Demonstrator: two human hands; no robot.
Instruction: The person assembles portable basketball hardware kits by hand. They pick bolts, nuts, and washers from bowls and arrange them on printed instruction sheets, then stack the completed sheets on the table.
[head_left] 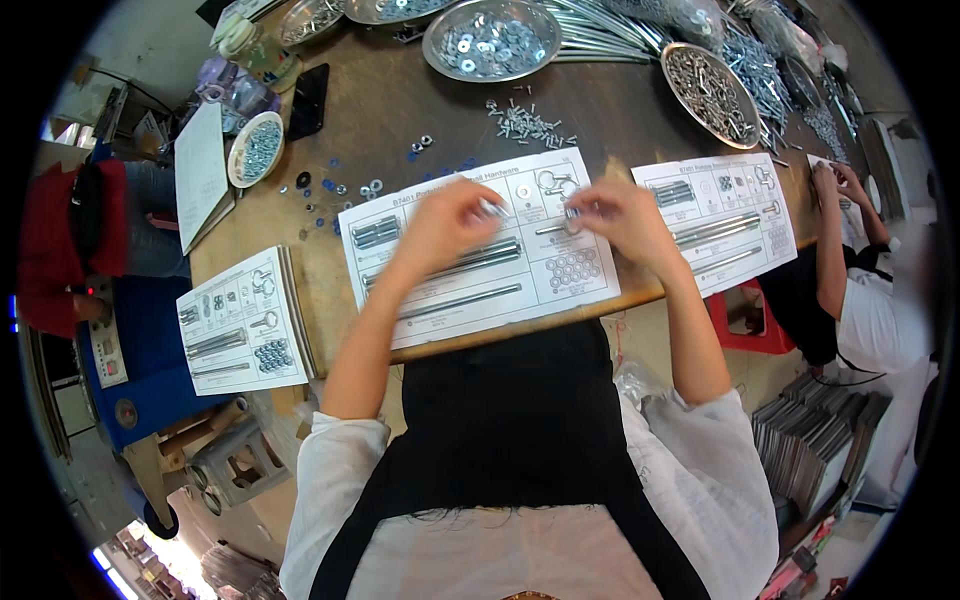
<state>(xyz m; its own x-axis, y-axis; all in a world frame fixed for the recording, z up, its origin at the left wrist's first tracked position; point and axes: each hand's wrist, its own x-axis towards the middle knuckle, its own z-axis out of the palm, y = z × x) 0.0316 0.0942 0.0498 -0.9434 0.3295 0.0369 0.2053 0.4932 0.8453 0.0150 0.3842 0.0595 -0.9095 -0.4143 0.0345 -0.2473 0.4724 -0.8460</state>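
Above a white printed hardware sheet (440, 312), my left hand (450, 228) is closed, its fingertips pinched around small shiny metal pieces, smeared by motion. Facing it on the right, my right hand (628, 222) pinches small round silvery pieces that look like washers (572, 214). A gap separates the two hands. Drawings of rods, rings and nuts cover the sheet, and my hands hide part of its upper half. Just beyond the sheet lies a loose pile of small screws (530, 124).
Bowls of washers (490, 50) and screws (708, 95) stand at the back, with long metal rods (605, 30) between. A phone (308, 102) and a small dish (257, 150) sit left. More sheets (245, 325) flank mine. A co-worker's hands (838, 185) are at the right.
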